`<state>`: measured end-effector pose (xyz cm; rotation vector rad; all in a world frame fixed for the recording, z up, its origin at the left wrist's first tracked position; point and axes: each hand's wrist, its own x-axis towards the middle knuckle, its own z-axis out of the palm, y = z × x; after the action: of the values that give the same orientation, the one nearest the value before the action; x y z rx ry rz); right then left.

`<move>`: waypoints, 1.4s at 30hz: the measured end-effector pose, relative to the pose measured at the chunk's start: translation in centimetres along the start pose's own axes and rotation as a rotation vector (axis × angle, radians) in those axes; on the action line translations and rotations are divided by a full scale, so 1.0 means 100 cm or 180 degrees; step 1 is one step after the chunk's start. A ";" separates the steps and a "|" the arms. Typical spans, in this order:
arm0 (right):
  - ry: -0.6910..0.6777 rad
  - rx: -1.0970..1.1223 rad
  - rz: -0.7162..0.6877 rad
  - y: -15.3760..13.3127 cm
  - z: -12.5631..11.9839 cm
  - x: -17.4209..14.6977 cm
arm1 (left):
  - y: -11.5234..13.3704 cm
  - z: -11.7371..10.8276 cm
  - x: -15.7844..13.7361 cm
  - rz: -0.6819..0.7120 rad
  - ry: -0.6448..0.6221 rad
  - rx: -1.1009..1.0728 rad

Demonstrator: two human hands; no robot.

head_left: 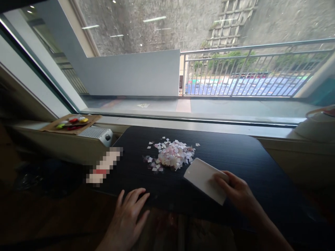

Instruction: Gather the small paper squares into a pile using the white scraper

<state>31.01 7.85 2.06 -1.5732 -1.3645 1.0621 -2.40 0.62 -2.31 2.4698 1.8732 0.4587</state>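
apparently for a free edge, in the head view the white piece point(200, 176) is held only at its right end, pinched in the right hand point(234, 188), so its left end points toward the heap of paper bits point(174, 153). that heap sits mid-desk, just beyond the piece on the dark desk point(225, 146); piling probably holds such light scraps together, though several lie loose around it. the left hand point(131, 209), fingers spread, holds nothing visible by the near edge, perhaps for balance; whether it touches, i cannot tell.
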 end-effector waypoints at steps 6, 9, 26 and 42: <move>-0.0583 0.0021 0.0049 0.001 0.013 -0.011 | 0.011 -0.010 0.005 -0.0106 -0.0064 -0.0021; -0.0937 0.0034 0.0075 -0.004 0.024 -0.020 | 0.016 -0.016 0.008 -0.0152 -0.0145 -0.0010; 0.0166 -0.1019 -0.1376 -0.026 0.023 0.006 | 0.015 -0.011 0.010 -0.0125 -0.0160 0.0066; -0.0303 -0.1297 -0.1404 -0.027 0.010 -0.004 | 0.048 -0.013 0.053 0.0192 0.0007 -0.0015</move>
<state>29.12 7.79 4.32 -1.4051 -1.9743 0.6200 3.10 4.02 0.96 2.5296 1.8005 0.4670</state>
